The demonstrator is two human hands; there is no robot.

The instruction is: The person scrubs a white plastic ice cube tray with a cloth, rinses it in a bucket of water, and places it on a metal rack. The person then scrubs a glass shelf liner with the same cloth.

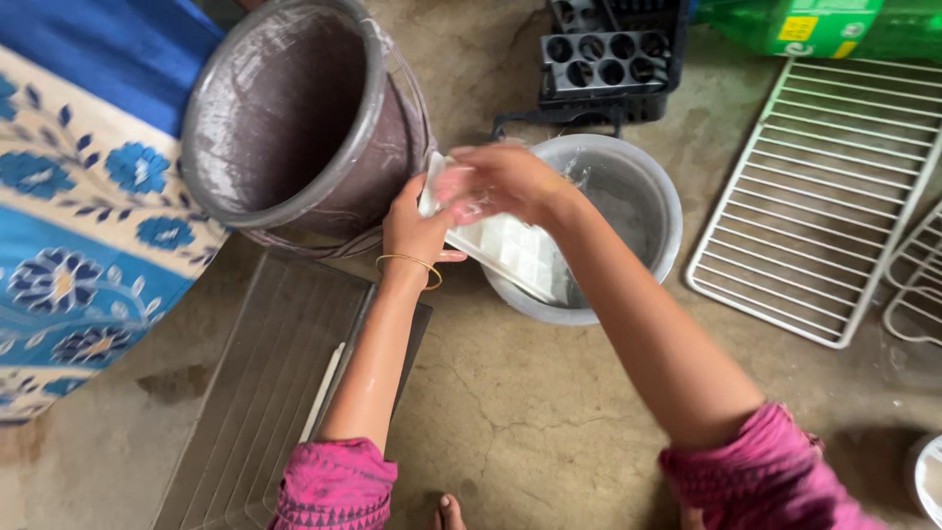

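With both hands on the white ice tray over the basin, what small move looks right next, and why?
Probably slide the right hand further down the white ice tray. It rubs only the upper end, beside the left hand holding that end, while the lower cells over the grey basin lie untouched.

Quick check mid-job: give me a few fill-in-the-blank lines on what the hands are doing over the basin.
1. Both hands hold a white ice cube tray over the ____ basin.
2. The left hand wears a thin ____ at the wrist.
3. The right hand grips the tray's end nearest the large dark ____.
4. Right of the basin lies a white wire ____.

Missing words: grey; bangle; bucket; rack
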